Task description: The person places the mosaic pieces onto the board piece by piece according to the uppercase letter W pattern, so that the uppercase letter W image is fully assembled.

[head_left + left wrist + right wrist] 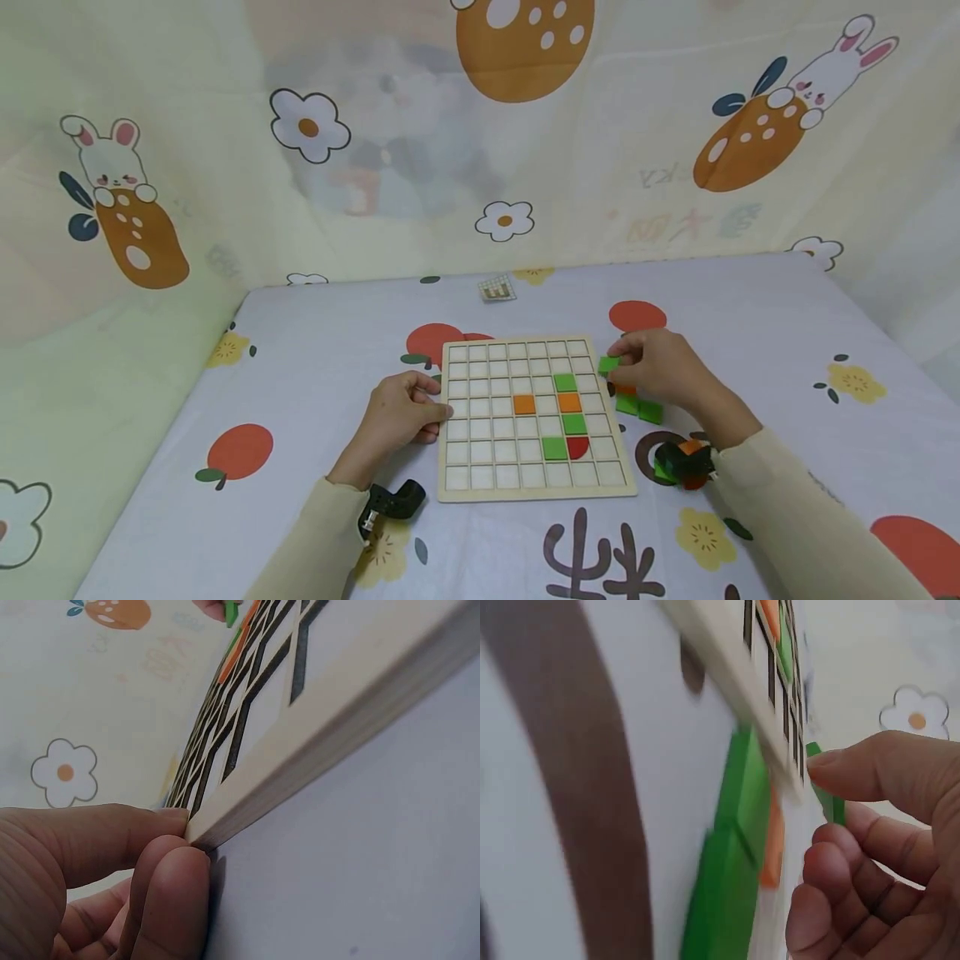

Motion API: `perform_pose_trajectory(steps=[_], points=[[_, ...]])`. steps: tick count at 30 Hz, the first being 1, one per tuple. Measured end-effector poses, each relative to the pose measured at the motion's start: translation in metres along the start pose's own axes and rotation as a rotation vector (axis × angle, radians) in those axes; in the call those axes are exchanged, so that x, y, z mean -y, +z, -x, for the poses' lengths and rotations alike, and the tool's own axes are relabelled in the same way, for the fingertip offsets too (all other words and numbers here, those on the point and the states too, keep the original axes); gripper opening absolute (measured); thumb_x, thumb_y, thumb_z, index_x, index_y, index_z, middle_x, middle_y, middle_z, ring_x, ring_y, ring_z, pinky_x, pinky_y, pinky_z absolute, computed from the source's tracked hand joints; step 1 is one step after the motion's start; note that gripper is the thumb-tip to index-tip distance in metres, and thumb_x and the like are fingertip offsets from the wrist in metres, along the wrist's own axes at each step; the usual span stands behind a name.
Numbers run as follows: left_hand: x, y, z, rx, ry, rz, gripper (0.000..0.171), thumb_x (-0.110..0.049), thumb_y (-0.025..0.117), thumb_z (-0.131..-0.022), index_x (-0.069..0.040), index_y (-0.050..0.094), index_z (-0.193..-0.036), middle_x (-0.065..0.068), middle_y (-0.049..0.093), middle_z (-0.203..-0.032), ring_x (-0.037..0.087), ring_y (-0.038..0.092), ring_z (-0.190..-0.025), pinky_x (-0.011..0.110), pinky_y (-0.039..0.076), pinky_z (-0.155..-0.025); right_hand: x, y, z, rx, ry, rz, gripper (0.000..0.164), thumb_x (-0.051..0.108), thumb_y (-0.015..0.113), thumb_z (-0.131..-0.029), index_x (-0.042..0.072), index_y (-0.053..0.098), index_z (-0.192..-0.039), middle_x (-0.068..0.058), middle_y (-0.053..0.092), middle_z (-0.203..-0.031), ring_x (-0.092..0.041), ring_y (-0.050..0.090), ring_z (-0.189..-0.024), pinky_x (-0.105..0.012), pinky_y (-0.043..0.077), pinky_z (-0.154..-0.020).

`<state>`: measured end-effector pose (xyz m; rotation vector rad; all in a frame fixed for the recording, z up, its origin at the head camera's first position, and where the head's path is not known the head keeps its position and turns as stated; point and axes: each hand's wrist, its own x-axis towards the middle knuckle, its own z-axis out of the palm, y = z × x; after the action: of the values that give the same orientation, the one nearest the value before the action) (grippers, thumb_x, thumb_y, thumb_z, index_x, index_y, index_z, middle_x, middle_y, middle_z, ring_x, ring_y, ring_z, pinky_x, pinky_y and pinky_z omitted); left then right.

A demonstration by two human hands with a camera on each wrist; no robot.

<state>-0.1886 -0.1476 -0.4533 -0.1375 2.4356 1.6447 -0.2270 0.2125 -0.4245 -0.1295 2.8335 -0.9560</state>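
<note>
A wooden grid board (536,492) lies on the table with white cells and several green, orange and red tiles set in it. My left hand (401,410) grips the board's left edge, thumb on the rim and curled fingers against its side (169,877). Between thumb and fingertips, my right hand (660,367) pinches a green square tile (608,365), just off the board's upper right edge. That tile (829,791) is partly covered by the thumb in the right wrist view. Below the hand lie loose green tiles (649,412) and an orange tile (772,847).
More loose green, orange and red pieces (692,472) lie under the right wrist, partly hidden by its black camera (678,460). A small printed grid card (497,289) lies at the table's back. A patterned cloth (405,183) hangs behind the table.
</note>
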Motion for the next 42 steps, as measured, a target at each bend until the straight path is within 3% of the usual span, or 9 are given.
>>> perform_pose_trajectory(steps=[7, 20, 27, 42], points=[[0.000, 0.000, 0.000, -0.003, 0.001, -0.003, 0.028, -0.001, 0.082, -0.086, 0.000, 0.068, -0.110, 0.009, 0.068, -0.079, 0.012, 0.063, -0.053, 0.025, 0.059, -0.052, 0.014, 0.012, 0.014, 0.034, -0.103, -0.100, 0.028, 0.015, 0.081, -0.085, 0.004, 0.075, -0.109, -0.004, 0.068, -0.090, -0.022, 0.059, -0.087, -0.030, 0.051, -0.070], [-0.001, 0.000, 0.001, 0.000, 0.004, -0.005, 0.027, -0.002, 0.083, -0.086, 0.000, 0.068, -0.109, 0.009, 0.068, -0.078, 0.012, 0.063, -0.052, 0.025, 0.059, -0.052, 0.044, 0.041, 0.032, 0.157, -0.210, -0.180, 0.023, 0.010, 0.084, -0.081, 0.007, 0.076, -0.102, 0.001, 0.066, -0.081, -0.017, 0.061, -0.079, -0.025, 0.053, -0.069], [-0.001, 0.000, 0.001, 0.003, 0.000, -0.007, 0.027, -0.002, 0.082, -0.086, -0.001, 0.068, -0.109, 0.009, 0.067, -0.079, 0.012, 0.063, -0.052, 0.025, 0.059, -0.052, 0.053, 0.050, 0.036, 0.165, -0.276, -0.176, 0.020, 0.009, 0.085, -0.081, 0.007, 0.075, -0.098, 0.003, 0.064, -0.077, -0.015, 0.060, -0.075, -0.024, 0.051, -0.066], [0.000, 0.000, 0.000, 0.001, -0.007, -0.008, 0.027, -0.002, 0.082, -0.087, -0.001, 0.068, -0.110, 0.009, 0.067, -0.079, 0.012, 0.063, -0.052, 0.025, 0.059, -0.052, 0.063, 0.062, 0.036, 0.147, -0.301, -0.106, 0.018, 0.007, 0.085, -0.082, 0.010, 0.077, -0.097, 0.006, 0.062, -0.076, -0.012, 0.057, -0.074, -0.024, 0.049, -0.066]])
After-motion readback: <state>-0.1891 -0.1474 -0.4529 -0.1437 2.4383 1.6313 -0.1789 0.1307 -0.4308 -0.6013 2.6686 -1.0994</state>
